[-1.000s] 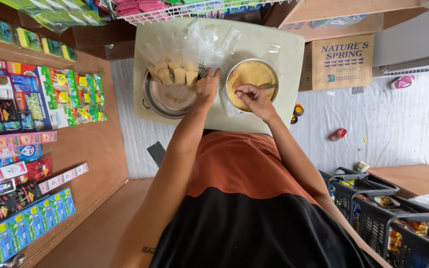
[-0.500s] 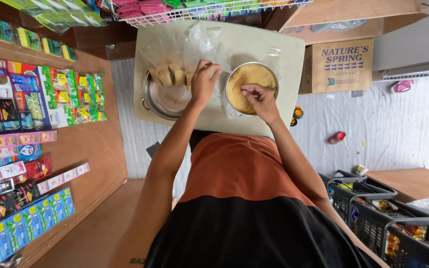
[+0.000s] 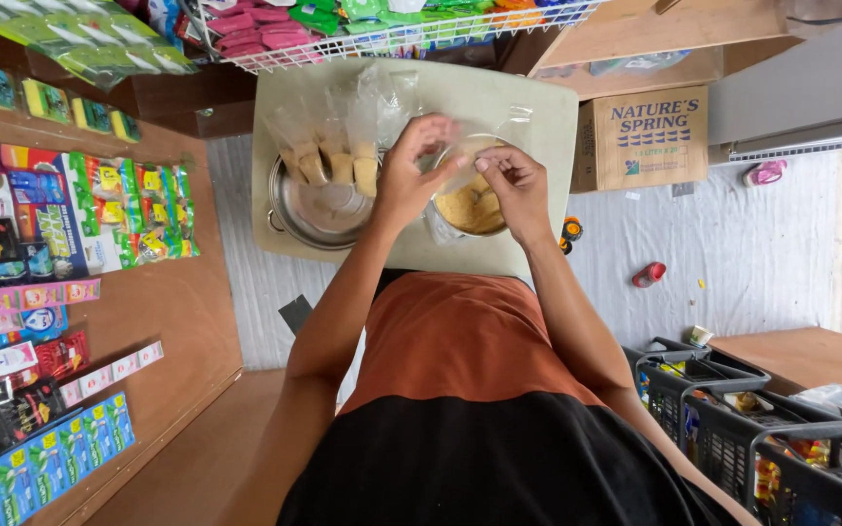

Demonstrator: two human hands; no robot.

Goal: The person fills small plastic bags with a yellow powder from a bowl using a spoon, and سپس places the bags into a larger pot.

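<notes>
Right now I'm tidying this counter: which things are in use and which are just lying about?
In use: left hand and right hand holding a clear plastic bag; bowl of brown powder; metal pot with filled bags.

Lying about: cardboard box; shopping baskets; sachet strips.

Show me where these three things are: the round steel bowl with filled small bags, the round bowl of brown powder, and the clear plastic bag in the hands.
Round steel bowl point(image 3: 316, 209): head view, bare inner bottom.
Round bowl of brown powder point(image 3: 462, 209): head view, powder surface.
Clear plastic bag point(image 3: 460, 164): head view, film between the hands.
</notes>
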